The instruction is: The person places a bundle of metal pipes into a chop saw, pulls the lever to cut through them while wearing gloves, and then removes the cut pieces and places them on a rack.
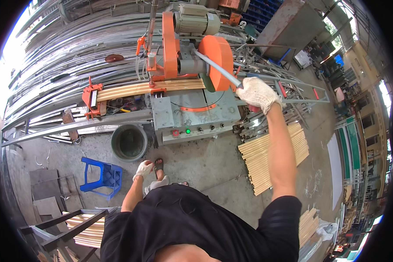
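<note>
My right hand (258,94), in a pale knit glove, is wrapped round the end of a grey lever (218,67). The lever runs up to the orange blade guard (220,54) of a cut-off saw. Below the guard a dark disc blade (209,82) shows at the end of several gold-coloured tubes (135,91). These lie side by side across the grey saw table (163,112), under an orange clamp (157,91), with their far left ends at an orange stop (91,97). My left hand (144,169), also gloved, hangs low by my leg, fingers curled in, with nothing visible in it.
A dark round tub (114,146) and a blue plastic stool (102,177) stand left of my feet. Bundled gold tubes (270,155) lie on the floor at right. Long metal bars (70,65) fill the area behind. A dark metal frame (70,229) stands lower left.
</note>
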